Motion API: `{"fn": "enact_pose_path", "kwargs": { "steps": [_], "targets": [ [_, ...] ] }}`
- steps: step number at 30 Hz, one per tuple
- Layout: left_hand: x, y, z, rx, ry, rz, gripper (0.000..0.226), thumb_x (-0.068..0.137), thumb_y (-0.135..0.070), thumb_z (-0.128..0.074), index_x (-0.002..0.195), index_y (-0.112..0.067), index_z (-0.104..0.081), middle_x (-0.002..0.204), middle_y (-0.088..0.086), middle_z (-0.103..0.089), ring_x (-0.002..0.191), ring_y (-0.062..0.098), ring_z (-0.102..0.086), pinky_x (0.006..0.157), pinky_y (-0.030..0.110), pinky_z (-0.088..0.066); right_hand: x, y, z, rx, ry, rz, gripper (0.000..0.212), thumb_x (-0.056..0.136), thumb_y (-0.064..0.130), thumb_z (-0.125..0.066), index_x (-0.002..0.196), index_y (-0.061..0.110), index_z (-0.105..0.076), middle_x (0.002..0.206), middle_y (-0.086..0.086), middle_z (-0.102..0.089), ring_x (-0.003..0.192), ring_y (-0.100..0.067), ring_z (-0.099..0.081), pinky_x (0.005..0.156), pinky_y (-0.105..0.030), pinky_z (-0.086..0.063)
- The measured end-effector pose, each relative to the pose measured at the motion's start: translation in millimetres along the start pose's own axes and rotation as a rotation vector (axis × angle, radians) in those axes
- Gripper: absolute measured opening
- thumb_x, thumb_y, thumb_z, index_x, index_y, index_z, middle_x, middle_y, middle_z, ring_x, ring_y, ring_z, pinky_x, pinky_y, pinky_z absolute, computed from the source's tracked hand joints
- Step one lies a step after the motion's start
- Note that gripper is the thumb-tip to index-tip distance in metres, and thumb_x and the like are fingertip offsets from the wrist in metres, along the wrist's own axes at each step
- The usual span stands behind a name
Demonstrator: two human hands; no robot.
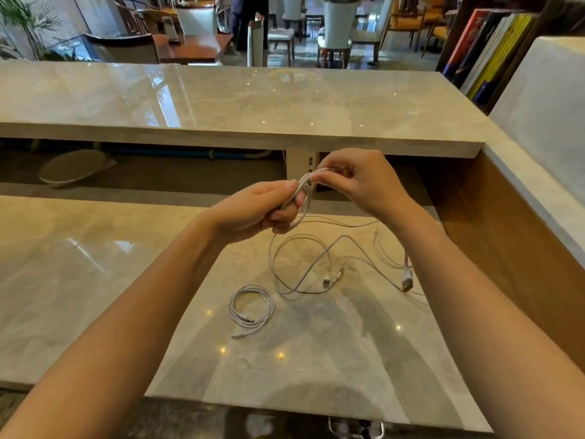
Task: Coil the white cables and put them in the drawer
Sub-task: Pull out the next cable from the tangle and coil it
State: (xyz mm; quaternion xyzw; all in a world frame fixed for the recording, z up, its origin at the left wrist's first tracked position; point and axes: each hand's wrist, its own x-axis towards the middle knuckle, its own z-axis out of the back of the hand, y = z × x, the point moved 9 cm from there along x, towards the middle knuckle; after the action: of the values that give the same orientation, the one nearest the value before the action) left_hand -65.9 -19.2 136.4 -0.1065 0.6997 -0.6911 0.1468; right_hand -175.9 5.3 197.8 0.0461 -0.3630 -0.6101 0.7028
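My left hand [269,207] and my right hand [354,182] are held together above the marble counter [95,280], both gripping a white cable [305,191] wound into small loops between the fingers. One neatly coiled white cable [251,307] lies flat on the counter below my hands. To its right spreads a loose tangle of white cables [316,264] with plugs showing, one flat connector [406,278] near my right forearm. No drawer is visible.
A raised marble ledge [253,103] runs across behind the counter, with a dark recess under it holding a white oval object [74,167]. Books [487,49] stand on a shelf at the right. Chairs and tables fill the room beyond.
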Motion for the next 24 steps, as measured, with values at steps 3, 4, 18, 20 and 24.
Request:
{"fn": "enact_pose_path", "kwargs": {
  "steps": [3,4,18,20,24],
  "targets": [
    [0.5,-1.4,-3.0,-0.219,0.085,-0.039,0.023,0.096,-0.026,-0.036,0.087,-0.011,-0.052,0.052,-0.008,-0.040,0.044,0.006,-0.034,0.049,0.021,-0.030,-5.7,-10.7,-20.5,0.231,0.108,-0.176,0.025,0.094,0.034,-0.050,0.108,0.016,-0.060,0.090,0.008,-0.063,0.079,0.002,-0.061,0.068,-0.015,-0.049],
    [1.0,-2.0,-3.0,-0.285,0.104,-0.055,0.021,0.095,-0.027,-0.041,0.086,-0.011,-0.053,0.051,-0.009,-0.042,0.043,0.005,-0.035,0.047,0.021,-0.028,-10.1,-9.5,-29.0,0.321,0.148,-0.221,0.026,0.096,0.033,-0.045,0.109,0.015,-0.058,0.084,0.012,-0.062,0.068,0.005,-0.059,0.058,-0.010,-0.046],
    [-5.6,14.4,11.7,-0.374,0.019,-0.054,0.028,0.100,-0.017,-0.025,0.098,-0.008,-0.052,0.065,-0.002,-0.043,0.058,0.011,-0.046,0.080,0.033,-0.050,-25.9,-4.9,-64.5,0.712,0.380,-0.416,0.037,0.099,0.039,-0.035,0.073,0.018,-0.052,0.054,0.009,-0.040,0.045,-0.007,-0.030,0.043,-0.018,-0.026],
    [-5.7,15.6,10.7,-0.357,-0.016,-0.057,0.028,0.100,-0.020,-0.025,0.098,-0.009,-0.051,0.065,-0.003,-0.043,0.057,0.010,-0.045,0.079,0.032,-0.050,-22.6,-7.3,-60.6,0.582,0.307,-0.432,0.038,0.098,0.040,-0.036,0.070,0.019,-0.050,0.055,0.008,-0.042,0.044,-0.005,-0.032,0.043,-0.018,-0.028],
    [-4.5,8.4,10.2,-0.330,-0.101,-0.106,0.030,0.100,-0.024,-0.024,0.095,-0.010,-0.050,0.060,-0.006,-0.042,0.052,0.008,-0.041,0.075,0.029,-0.050,-18.9,-9.8,-56.5,0.694,0.145,-0.496,0.039,0.098,0.042,-0.037,0.068,0.019,-0.050,0.054,0.007,-0.040,0.043,-0.005,-0.032,0.042,-0.019,-0.027]
  ]
}}
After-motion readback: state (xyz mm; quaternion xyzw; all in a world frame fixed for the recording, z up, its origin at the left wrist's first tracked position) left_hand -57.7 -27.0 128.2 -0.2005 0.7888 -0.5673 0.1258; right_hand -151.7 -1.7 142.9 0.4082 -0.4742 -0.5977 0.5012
